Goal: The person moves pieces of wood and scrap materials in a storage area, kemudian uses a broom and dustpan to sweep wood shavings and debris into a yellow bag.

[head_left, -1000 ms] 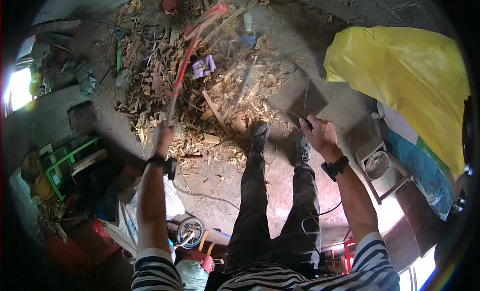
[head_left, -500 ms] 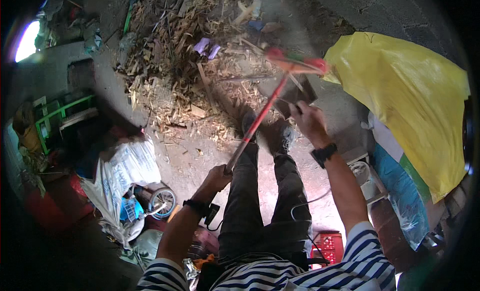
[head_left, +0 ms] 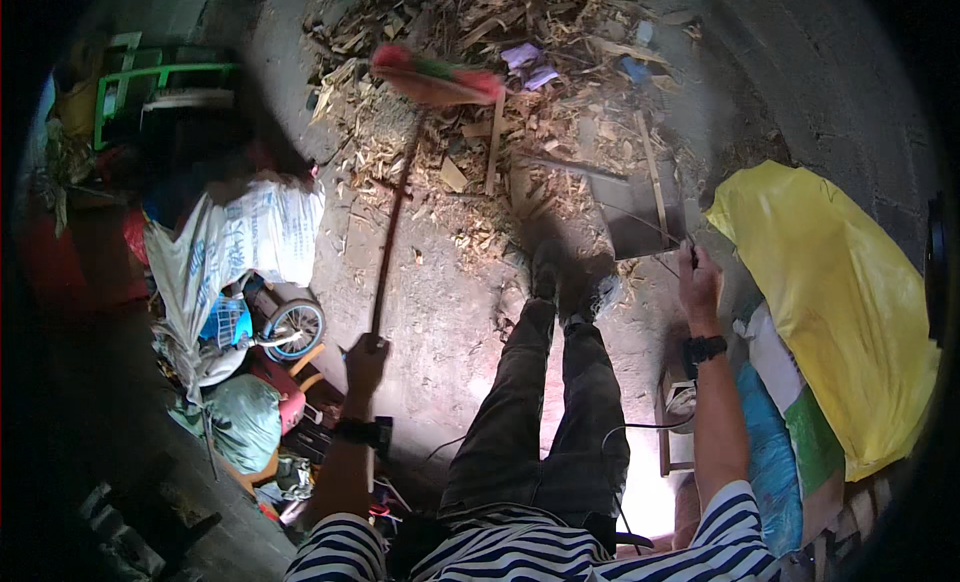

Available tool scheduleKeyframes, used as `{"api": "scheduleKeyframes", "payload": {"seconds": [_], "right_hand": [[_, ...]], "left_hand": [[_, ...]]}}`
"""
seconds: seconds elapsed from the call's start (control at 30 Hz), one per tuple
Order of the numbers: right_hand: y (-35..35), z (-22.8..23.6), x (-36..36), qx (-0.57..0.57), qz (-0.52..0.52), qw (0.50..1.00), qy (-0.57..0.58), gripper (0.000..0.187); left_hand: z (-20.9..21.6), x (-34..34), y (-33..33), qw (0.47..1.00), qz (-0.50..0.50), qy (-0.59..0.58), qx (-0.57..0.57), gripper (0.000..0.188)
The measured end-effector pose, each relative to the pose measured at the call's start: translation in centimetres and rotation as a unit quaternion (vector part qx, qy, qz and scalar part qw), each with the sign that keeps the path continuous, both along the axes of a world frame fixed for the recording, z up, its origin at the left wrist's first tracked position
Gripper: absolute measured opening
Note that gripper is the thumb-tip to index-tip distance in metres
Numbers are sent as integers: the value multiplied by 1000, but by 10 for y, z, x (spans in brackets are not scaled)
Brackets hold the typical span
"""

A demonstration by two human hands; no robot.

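Note:
My left hand (head_left: 366, 364) is closed round the lower end of a long-handled broom (head_left: 395, 217). Its red and green head, blurred by motion, is over the far-left part of a heap of wood shavings and scraps (head_left: 470, 172). At the right, my right hand (head_left: 700, 282) grips the thin handle of a dark, flat dustpan (head_left: 640, 232). The dustpan lies low by the heap's right side, beyond my feet. Some wood strips and chips show on and around it; how much is inside cannot be made out.
A yellow sheet (head_left: 820, 302) covers a pile at the right. On the left are a white woven sack (head_left: 265, 232), a small wheel (head_left: 297, 329) and a green frame (head_left: 165, 72). A purple scrap (head_left: 528, 66) lies in the heap. A cable (head_left: 650, 425) crosses near my right leg.
The broom head has swung from the right, near the dustpan, to the left across the heap. The view has turned too. Both hands keep their holds.

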State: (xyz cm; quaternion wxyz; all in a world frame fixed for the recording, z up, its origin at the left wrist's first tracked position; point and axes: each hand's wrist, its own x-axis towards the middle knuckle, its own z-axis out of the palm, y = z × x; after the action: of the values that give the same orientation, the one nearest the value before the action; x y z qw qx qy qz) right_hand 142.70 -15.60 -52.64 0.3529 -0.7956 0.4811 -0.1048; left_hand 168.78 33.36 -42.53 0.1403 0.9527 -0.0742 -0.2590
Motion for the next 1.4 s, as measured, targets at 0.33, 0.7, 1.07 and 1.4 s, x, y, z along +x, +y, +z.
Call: {"api": "scheduleKeyframes", "payload": {"seconds": [0.33,0.7,1.07,1.4], "right_hand": [[9,-9,13,-8,72,997,32,32],[-2,-15,36,-46,107,992,49,30],[-9,-16,24,-63,91,994,14,31],[-14,-7,11,-28,39,999,22,30]], "left_hand": [[-115,79,-58,980,149,88,100,20],[-50,-30,-46,967,93,235,31,14],[-17,-123,-68,947,100,304,20,15],[-77,21,-95,996,-52,-7,66,18]]}}
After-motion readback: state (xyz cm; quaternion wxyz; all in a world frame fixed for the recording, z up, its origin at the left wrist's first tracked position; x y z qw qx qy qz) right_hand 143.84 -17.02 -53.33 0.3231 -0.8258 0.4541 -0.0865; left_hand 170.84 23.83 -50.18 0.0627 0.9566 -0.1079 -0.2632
